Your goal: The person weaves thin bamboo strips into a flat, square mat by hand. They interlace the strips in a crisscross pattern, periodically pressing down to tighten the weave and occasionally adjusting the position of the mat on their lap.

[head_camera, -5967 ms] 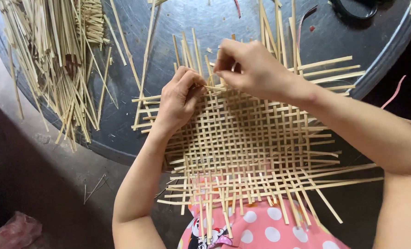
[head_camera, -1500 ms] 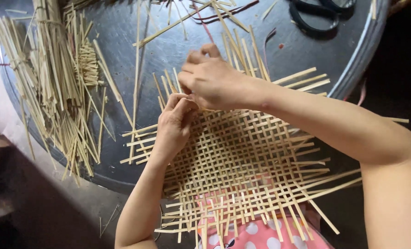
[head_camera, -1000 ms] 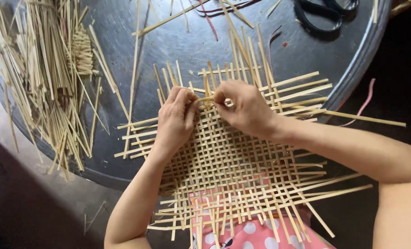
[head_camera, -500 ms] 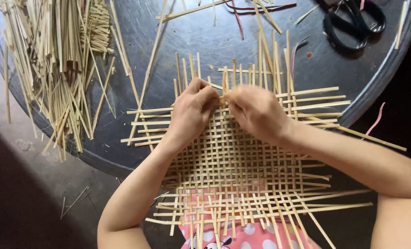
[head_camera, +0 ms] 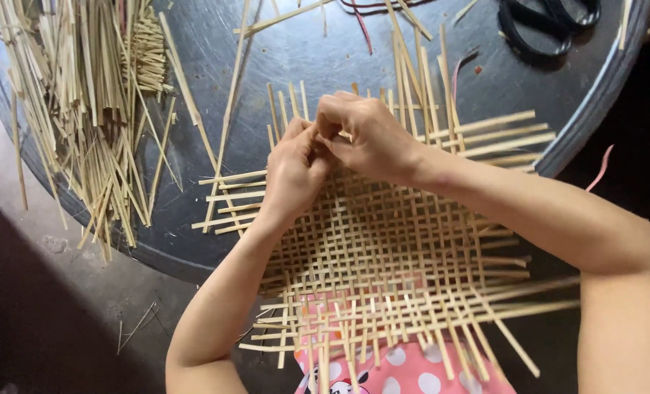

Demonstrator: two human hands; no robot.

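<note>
Counting what we are seeing on the round tray

We are counting two hands, the left hand (head_camera: 293,171) and the right hand (head_camera: 368,138), both pinching at one woven bamboo mat (head_camera: 390,255); one round dark metal tray (head_camera: 303,51); one pair of black scissors (head_camera: 547,22); one loose heap of bamboo strips (head_camera: 84,102), too many to number; and one small woven piece (head_camera: 148,51) in that heap.

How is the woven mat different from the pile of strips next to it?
The woven mat has its strips crossed into an open grid; the pile of strips lies loose and jumbled. The mat sits under both hands, left hand and right hand; the pile lies untouched. Both are pale, thin strips.
</note>
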